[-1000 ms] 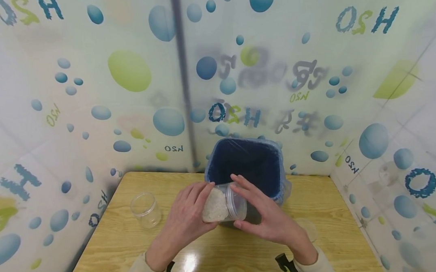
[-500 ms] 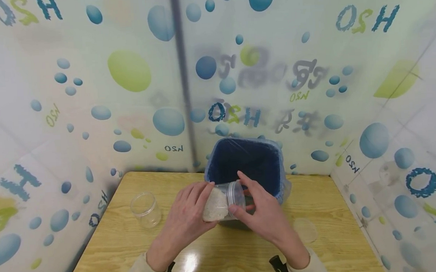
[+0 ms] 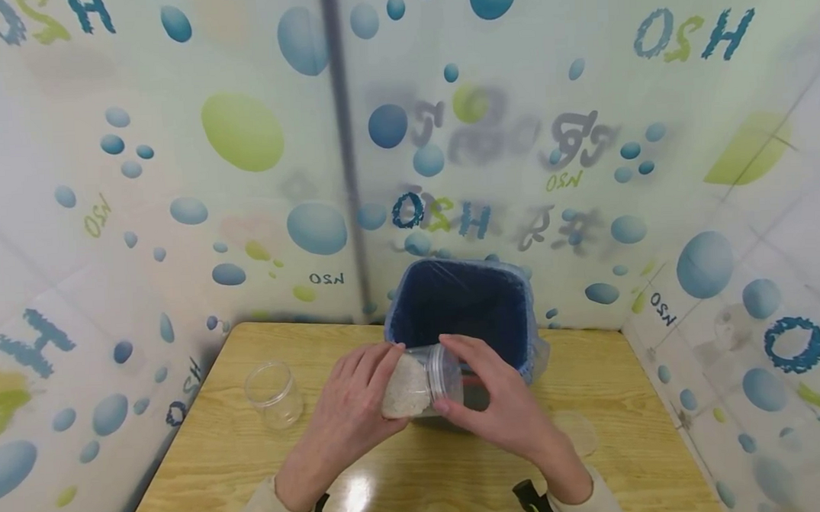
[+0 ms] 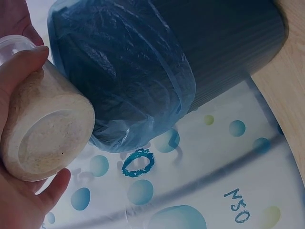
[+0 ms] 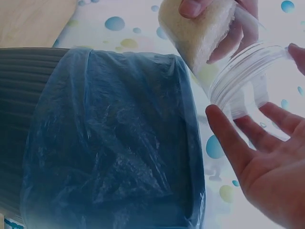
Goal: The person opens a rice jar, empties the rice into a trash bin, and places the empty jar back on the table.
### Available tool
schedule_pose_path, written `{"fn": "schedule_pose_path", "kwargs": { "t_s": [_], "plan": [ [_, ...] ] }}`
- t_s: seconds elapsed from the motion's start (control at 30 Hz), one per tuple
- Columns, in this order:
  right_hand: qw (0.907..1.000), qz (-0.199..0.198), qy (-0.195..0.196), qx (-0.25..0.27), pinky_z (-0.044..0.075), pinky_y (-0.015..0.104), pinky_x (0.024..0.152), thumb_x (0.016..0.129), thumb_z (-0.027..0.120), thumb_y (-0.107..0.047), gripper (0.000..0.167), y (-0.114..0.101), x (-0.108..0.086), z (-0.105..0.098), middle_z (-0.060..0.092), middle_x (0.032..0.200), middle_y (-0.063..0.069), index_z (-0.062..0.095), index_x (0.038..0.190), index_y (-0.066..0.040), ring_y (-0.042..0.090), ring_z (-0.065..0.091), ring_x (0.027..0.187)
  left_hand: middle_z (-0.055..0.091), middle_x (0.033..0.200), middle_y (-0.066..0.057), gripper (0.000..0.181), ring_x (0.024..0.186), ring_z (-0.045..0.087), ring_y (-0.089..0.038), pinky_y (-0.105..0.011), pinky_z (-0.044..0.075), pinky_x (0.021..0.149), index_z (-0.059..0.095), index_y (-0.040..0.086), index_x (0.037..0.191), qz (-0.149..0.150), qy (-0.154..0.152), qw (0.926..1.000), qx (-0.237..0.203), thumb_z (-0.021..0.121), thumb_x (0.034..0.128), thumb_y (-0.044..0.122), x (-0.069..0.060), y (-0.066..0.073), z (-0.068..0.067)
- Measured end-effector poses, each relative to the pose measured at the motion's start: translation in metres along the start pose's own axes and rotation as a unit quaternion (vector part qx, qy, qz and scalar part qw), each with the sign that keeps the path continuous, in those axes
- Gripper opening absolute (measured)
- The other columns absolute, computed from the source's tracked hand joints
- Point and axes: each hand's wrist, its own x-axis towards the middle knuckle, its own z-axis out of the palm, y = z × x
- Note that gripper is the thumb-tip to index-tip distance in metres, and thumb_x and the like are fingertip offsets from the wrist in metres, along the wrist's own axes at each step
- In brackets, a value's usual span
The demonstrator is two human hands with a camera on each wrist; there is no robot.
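Note:
A clear jar [image 3: 407, 386] with pale, grainy contents lies tipped on its side in front of the bin. My left hand [image 3: 351, 404] grips its body, and the jar's base [image 4: 52, 138] faces the left wrist camera. Around the clear, ridged end [image 3: 446, 378] my right hand [image 3: 509, 404] holds its thumb and fingers. In the right wrist view, the fingers of my right hand [image 5: 267, 157] are spread around this see-through end [image 5: 243, 90]; whether it is a lid or a second container I cannot tell.
A bin [image 3: 529, 304] lined with a blue bag stands just behind the hands. An empty-looking clear jar [image 3: 275, 403] is on the wooden table [image 3: 406, 493] at left; a clear disc [image 3: 577, 433] lies at right. Patterned sheets surround the table.
My right thumb and fingers, more spread a second ago, have shifted around the clear end, with the index finger lifting and coming down again. My left hand and the jar have barely moved.

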Motion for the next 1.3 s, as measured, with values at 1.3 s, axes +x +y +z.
{"fn": "schedule_pose_path", "kwargs": {
  "t_s": [1.3],
  "plan": [
    [0.9913, -0.002, 0.069, -0.112, 0.062, 0.033, 0.081, 0.101, 0.059, -0.055, 0.068, -0.007, 0.004, 0.006, 0.051, 0.152, 0.004, 0.04, 0.16, -0.026, 0.021, 0.062, 0.122, 0.062, 0.126, -0.012, 0.099, 0.11, 0.062, -0.031, -0.049, 0.054, 0.092, 0.057, 0.004, 0.139, -0.023, 0.005, 0.9989, -0.039, 0.099, 0.0566, 0.04, -0.001, 0.0, 0.001]
  ]
}}
